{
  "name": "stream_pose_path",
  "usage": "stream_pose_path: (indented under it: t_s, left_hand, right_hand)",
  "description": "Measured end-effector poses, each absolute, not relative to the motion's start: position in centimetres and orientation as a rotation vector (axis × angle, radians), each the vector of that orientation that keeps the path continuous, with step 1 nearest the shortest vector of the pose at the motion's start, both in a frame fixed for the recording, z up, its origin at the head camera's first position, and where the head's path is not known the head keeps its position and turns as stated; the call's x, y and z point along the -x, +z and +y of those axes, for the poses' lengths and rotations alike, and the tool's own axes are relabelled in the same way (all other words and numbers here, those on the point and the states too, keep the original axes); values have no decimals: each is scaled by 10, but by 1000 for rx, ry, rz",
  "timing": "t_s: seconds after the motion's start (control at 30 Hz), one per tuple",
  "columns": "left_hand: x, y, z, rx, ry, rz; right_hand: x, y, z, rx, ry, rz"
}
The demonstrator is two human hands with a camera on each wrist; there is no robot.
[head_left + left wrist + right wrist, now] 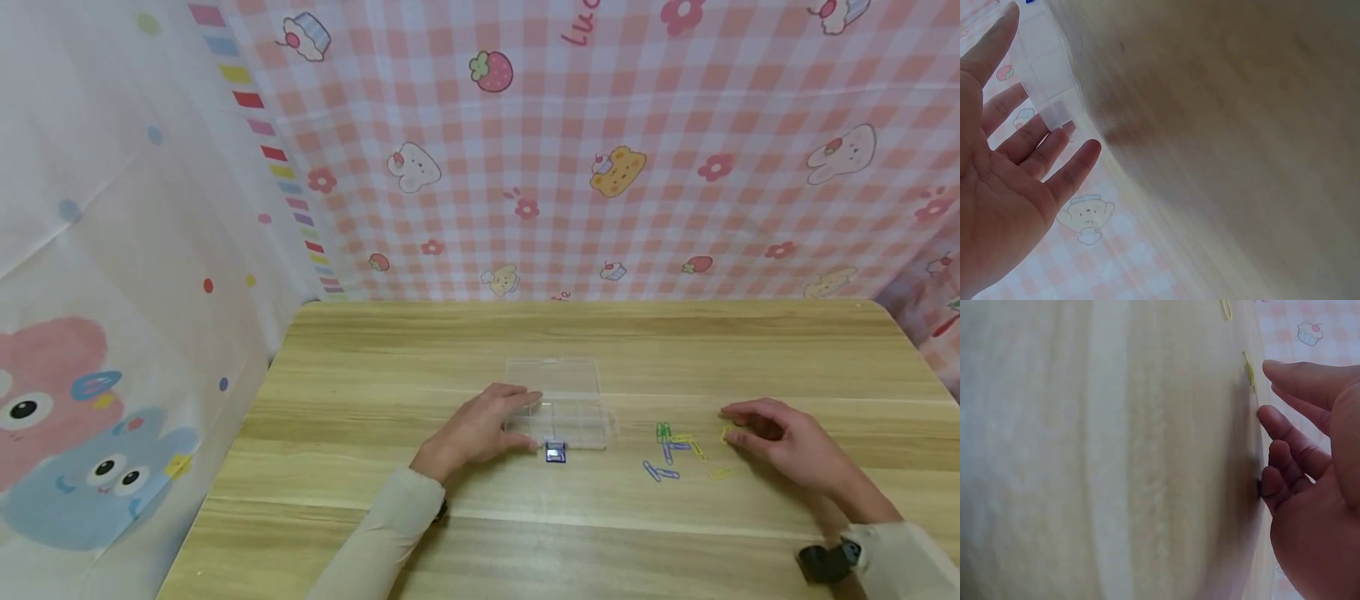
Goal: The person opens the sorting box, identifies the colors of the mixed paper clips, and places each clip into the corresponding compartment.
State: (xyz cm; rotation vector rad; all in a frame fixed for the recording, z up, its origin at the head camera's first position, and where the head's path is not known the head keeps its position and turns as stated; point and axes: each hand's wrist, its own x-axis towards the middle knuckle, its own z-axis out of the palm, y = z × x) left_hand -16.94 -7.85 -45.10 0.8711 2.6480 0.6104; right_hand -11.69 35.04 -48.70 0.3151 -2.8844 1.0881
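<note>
A clear plastic compartment box (577,429) lies on the table with its lid (555,375) folded back. My left hand (480,423) holds its left end, thumb along the near side and fingers on the far side; in the left wrist view the box (1047,59) shows between them. At the box's front edge is a small dark blue piece (555,452). My right hand (795,446) is low over the table, thumb and index finger parted around a yellow paper clip (727,434). In the right wrist view that clip (1249,372) lies beside the thumb tip.
Between box and right hand lie several loose paper clips: green ones (663,432), blue ones (661,472) and yellow ones (699,450). A single yellow clip (721,474) sits nearer the front. Behind the wooden table (420,342) hangs a pink checked cloth (465,208).
</note>
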Motion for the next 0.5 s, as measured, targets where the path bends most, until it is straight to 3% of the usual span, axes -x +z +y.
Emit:
stream_pose_path:
  t_s: [0.5]
  left_hand:
    - [170,-452,-79,-852,638,2631]
  right_hand:
    - [123,-494,355,-465,1202,-2835]
